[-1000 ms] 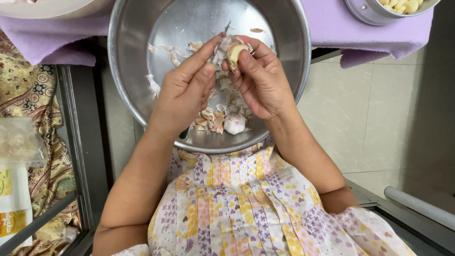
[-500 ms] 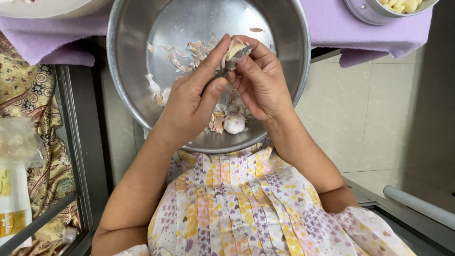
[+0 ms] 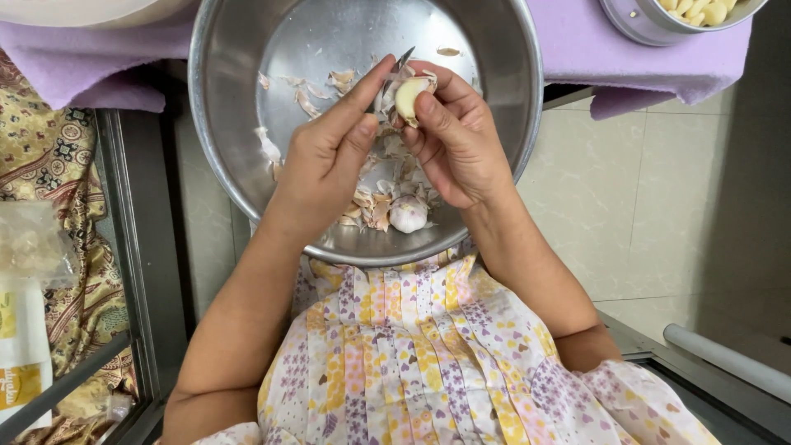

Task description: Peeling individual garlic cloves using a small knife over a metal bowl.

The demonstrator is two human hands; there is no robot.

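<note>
Looking down: I see both hands meet over the steel bowl [image 3: 247, 177], which I take as my landmark for every place below.
Garlic clove [image 3: 409, 96]: it sits above the bowl's middle, a little toward the far rim, pale yellow and mostly bare of skin.
Right hand [image 3: 457, 144]: I read it as curled closed round the clove, thumb pressed on the near face and fingers wrapped behind; nothing else is in it.
Left hand [image 3: 329, 161]: closed on a small knife [image 3: 397, 67], forefinger stretched out along the back of the blade, thumb tucked under; the handle is hidden in the palm.
Blade tip: it pokes out past the fingers toward the bowl's far rim, dark and narrow, touching or just beside the clove's left side; I cannot tell which.
Clove's long axis: I judge it runs roughly from the bowl's near rim to its far rim, tilted slightly left, close to the line of the blade.
Nearer hand: the right already has the clove, the left comes at it from the bowl's left side.
Whole garlic bulb piece [image 3: 409, 214]: lies on the bowl's floor near the near rim, below both hands.
Papery skins [image 3: 317, 91]: scattered on the bowl's floor, mostly left of the hands and under them.
Small steel pot [image 3: 638, 25]: well apart from the bowl, beyond its right rim on the purple cloth [image 3: 577, 49], with peeled cloves inside.
</note>
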